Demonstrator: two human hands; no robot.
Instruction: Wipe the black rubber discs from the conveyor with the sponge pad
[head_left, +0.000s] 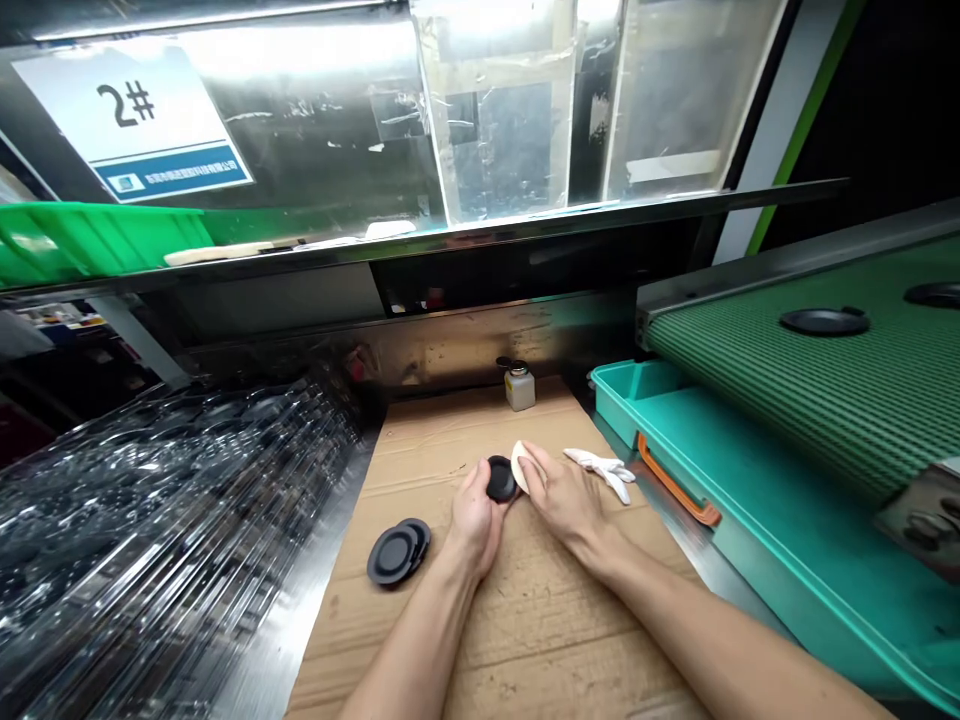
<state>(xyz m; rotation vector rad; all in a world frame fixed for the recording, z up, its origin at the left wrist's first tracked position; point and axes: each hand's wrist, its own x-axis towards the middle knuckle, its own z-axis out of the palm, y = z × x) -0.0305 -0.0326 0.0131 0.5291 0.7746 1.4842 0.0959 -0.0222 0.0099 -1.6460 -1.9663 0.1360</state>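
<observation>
My left hand [474, 515] is closed around a round black disc [500, 478], held on edge just above the cardboard sheet [525, 610]. My right hand [559, 490] presses a small white pad [519, 464] against the disc's right side, fingers closed on the pad. Two more black discs [397, 551] lie overlapping on the cardboard to the left of my left hand.
A white cloth or glove [604, 468] lies right of my hands. A small white bottle [519, 386] stands at the cardboard's far end. A teal tray [750, 500] sits under a green conveyor belt [825, 390] carrying black discs [823, 321]. Stacked clear plastic trays [165, 510] fill the left.
</observation>
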